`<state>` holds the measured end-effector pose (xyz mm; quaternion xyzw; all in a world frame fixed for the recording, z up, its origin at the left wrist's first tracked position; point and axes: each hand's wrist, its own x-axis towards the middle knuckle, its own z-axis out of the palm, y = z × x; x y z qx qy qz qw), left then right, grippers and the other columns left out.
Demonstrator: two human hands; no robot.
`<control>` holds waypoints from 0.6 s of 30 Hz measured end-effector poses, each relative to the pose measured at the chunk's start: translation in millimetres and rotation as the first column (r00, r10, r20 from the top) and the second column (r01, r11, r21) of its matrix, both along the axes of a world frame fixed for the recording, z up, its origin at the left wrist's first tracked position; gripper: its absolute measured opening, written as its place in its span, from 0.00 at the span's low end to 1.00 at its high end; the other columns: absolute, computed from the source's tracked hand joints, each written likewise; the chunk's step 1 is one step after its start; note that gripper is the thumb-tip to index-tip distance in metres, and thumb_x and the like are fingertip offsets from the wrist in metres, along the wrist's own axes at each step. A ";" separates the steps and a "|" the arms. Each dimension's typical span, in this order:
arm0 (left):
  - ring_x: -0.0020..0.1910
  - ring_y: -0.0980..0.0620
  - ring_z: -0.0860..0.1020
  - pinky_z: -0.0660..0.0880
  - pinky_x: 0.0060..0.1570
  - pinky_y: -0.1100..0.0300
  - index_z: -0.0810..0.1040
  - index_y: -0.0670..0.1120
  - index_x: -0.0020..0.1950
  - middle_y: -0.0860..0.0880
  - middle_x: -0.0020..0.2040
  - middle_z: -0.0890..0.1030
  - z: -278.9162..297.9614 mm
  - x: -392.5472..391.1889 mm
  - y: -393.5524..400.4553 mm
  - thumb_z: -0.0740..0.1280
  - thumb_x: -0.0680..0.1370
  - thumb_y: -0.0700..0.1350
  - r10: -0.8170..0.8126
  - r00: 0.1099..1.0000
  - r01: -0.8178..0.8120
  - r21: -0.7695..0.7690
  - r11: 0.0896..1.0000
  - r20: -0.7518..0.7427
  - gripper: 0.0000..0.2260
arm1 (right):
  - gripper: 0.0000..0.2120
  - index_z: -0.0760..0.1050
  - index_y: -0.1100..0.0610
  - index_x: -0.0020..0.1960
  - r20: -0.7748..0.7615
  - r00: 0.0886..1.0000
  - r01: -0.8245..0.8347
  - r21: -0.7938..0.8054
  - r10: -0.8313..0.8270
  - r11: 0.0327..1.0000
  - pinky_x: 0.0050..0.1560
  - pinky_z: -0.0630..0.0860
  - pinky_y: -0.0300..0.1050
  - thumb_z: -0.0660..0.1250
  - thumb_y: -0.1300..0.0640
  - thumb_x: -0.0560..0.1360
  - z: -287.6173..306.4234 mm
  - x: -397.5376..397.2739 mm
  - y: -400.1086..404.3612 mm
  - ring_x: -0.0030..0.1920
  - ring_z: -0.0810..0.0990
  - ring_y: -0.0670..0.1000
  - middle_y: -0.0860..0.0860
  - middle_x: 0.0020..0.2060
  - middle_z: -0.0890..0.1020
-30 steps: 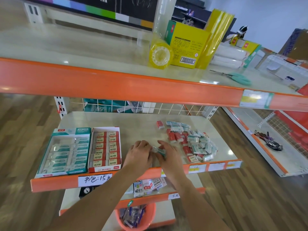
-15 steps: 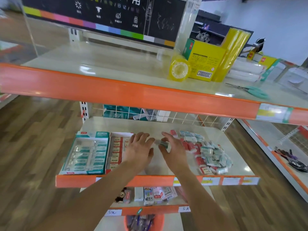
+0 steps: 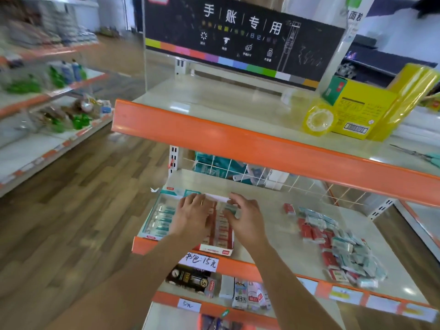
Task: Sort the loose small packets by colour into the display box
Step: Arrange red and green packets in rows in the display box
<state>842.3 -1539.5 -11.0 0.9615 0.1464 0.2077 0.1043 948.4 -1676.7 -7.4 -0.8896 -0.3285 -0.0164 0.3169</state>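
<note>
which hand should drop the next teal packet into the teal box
Right, probably. The right hand already pinches a teal packet in its grip, hovering over the red box beside the teal box. The left hand holds nothing visible.

a yellow tape roll sits just beside a yellow carton on the upper shelf.
</note>
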 end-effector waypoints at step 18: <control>0.68 0.48 0.67 0.62 0.68 0.52 0.72 0.52 0.67 0.50 0.66 0.73 -0.6 -44.8 57.2 0.62 0.77 0.52 0.218 0.972 -0.219 -0.006 0.976 -0.093 0.18 | 0.22 0.73 0.45 0.68 -0.009 0.981 -0.195 -0.069 0.195 0.978 0.53 0.73 0.45 0.72 0.54 0.75 2.4 -24.9 93.7 0.57 0.73 0.49 0.44 0.55 0.80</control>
